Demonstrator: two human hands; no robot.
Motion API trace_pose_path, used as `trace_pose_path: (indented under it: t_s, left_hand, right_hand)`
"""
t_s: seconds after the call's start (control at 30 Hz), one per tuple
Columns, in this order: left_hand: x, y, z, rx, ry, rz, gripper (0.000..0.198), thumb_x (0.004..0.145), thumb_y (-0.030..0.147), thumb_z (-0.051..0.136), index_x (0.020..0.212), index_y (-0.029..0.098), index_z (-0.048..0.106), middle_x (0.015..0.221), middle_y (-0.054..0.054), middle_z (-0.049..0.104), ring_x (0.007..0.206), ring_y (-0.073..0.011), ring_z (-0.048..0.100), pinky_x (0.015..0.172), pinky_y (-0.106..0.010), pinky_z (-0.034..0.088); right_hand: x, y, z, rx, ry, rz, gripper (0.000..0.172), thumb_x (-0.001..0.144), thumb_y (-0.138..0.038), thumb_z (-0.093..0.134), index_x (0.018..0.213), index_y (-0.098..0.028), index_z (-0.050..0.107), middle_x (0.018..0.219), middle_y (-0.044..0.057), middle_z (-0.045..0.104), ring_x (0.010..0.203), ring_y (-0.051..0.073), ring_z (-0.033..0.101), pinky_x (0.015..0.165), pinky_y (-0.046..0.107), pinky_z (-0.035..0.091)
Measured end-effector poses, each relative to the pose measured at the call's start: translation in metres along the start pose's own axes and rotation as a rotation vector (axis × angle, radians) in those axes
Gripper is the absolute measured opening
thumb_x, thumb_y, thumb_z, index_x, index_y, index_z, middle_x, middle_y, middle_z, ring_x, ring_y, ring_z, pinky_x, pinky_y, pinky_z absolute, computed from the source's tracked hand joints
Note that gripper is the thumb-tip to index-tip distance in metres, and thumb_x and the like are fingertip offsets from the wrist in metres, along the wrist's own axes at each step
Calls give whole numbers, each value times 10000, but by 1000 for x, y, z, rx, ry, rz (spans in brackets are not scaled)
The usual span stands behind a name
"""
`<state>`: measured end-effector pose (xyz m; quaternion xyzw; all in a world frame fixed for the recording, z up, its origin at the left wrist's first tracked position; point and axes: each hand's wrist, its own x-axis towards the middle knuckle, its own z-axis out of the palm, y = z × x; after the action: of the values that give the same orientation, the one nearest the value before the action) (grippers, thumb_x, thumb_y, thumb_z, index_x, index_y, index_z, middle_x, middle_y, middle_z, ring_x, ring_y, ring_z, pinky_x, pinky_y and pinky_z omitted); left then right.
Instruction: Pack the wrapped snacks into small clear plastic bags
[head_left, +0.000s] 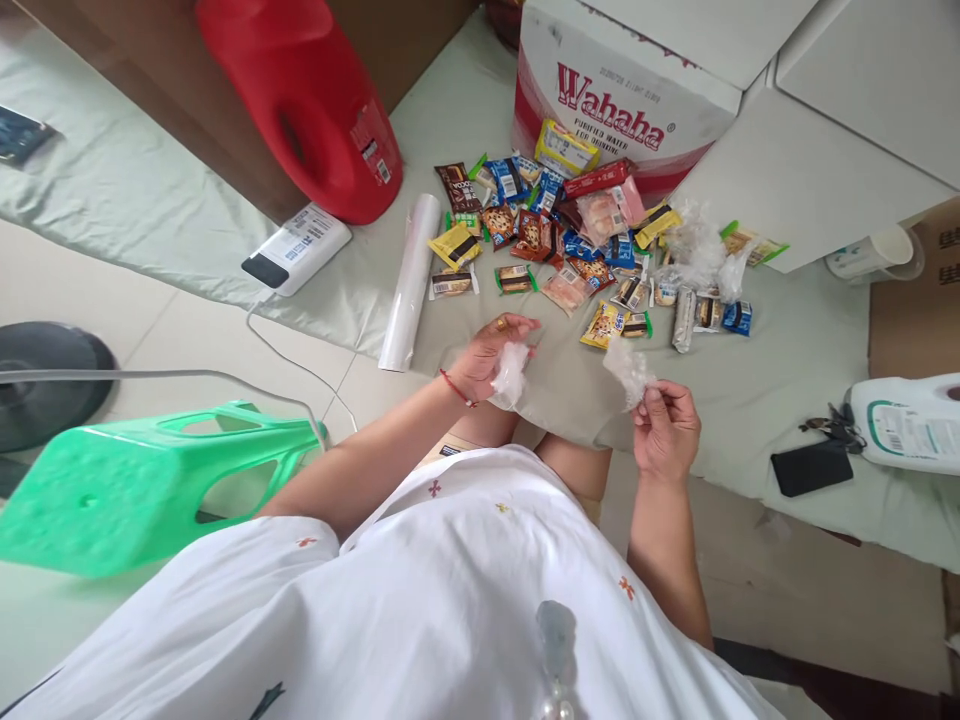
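The left grip, I see, loosely holds some crumpled plastic; the right grip pinches clear film at its fingertips; wrapped snacks lie scattered beyond both.

Pale tiled floor; green plastic stool at left; wrinkled grey-green cloth; soft light.

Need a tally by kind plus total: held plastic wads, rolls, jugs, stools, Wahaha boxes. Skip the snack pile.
Plastic wads: 2 (left wad in left hand, right wad in right hand)
Roll: 1
Jugs: 2 (red jug, white jug)
Stool: 1
Wahaha box: 1
Total: 7
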<state>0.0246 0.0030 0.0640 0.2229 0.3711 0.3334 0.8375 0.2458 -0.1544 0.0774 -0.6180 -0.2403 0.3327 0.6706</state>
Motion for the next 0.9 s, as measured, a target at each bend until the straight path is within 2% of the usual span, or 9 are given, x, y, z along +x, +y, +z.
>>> trace_pose_path:
  t_s: [0.1,0.2,0.33,0.43,0.6,0.63,0.73,0.8,0.9]
  left_hand:
    - [-10,-8,3,258,-148,-153,425,683,512,902,699,140,697,762,-65,736,562,-102,543,526,-254,396]
    - [-13,-25,19,353,-234,-253,577,673,686,851,762,126,744,771,-77,745,586,-111,550,546,-257,404]
    - [-4,-38,36,169,-192,-236,601,468,562,994,810,143,731,771,-33,731,662,-146,634,654,-280,494]
    - [-1,-36,36,108,-165,-233,593,419,463,1029,809,124,737,755,-43,730,661,-162,660,678,-302,519]
    - [-14,-33,34,168,-264,-222,519,542,463,992,831,103,754,778,-64,738,685,-165,660,696,-307,500]
    - [-17,-35,35,198,-302,-222,517,567,478,978,843,101,757,790,-69,739,694,-168,659,703,-310,494]
    - [-21,-40,36,332,-397,-191,515,645,538,914,882,111,752,822,-72,734,713,-170,642,713,-317,477]
    - [-20,-41,33,460,-298,-36,464,667,515,886,893,143,727,848,-48,717,743,-159,622,722,-301,464]
    - [-20,-36,22,648,-27,263,340,675,434,851,798,193,645,786,12,646,736,-132,563,718,-270,442]
  right_hand:
    - [-6,-6,3,-155,-65,-167,186,841,-441,812,891,-288,720,864,-11,627,626,109,545,577,272,484]
    - [-12,-14,7,-373,-226,-280,102,886,-411,769,912,-312,769,989,30,665,708,151,609,654,326,543]
    - [-22,-25,9,-584,-489,-365,115,912,-314,736,978,-367,814,1024,52,704,924,218,672,831,381,575]
    - [-28,-25,3,-579,-574,-309,127,920,-312,733,990,-366,823,1053,53,718,977,219,676,877,380,564]
    - [-22,-8,-10,-234,-258,90,272,920,-520,719,1082,-311,783,1053,43,723,897,172,655,737,291,557]
    - [-19,-4,-10,-181,-240,168,330,889,-558,740,1092,-300,775,1033,37,729,858,163,648,713,279,552]
    - [-11,5,0,-156,-354,283,386,775,-569,838,989,-256,764,848,5,713,703,141,597,646,263,528]
    - [-8,9,7,-186,-360,251,331,757,-524,859,888,-245,740,701,-32,642,605,120,527,573,242,475]
    - [-7,10,12,-264,-205,120,261,797,-472,827,877,-245,727,696,-42,631,581,109,480,532,227,412]
